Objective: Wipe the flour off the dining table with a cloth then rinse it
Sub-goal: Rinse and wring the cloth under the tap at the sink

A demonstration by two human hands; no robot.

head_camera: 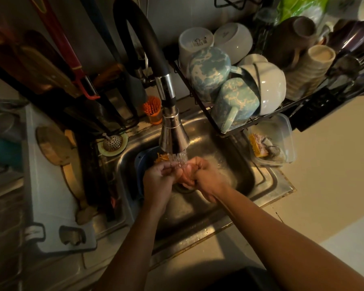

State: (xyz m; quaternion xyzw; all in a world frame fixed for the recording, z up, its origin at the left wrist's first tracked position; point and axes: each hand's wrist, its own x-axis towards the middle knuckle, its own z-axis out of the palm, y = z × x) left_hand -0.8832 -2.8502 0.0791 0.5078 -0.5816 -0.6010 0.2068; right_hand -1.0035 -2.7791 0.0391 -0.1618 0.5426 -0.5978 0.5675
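Observation:
Both hands meet under the running water of the chrome faucet head, over the steel sink. My left hand has its fingers curled in against my right hand, which is cupped palm up in the stream. No cloth shows between them. Something orange and shredded lies just behind my left hand, on a blue item in the sink. The dining table is out of view.
A black dish rack with mugs and bowls overhangs the sink's right side. A clear tub with sponges sits beyond it. A strainer plug, utensils and a cutting board are on the left.

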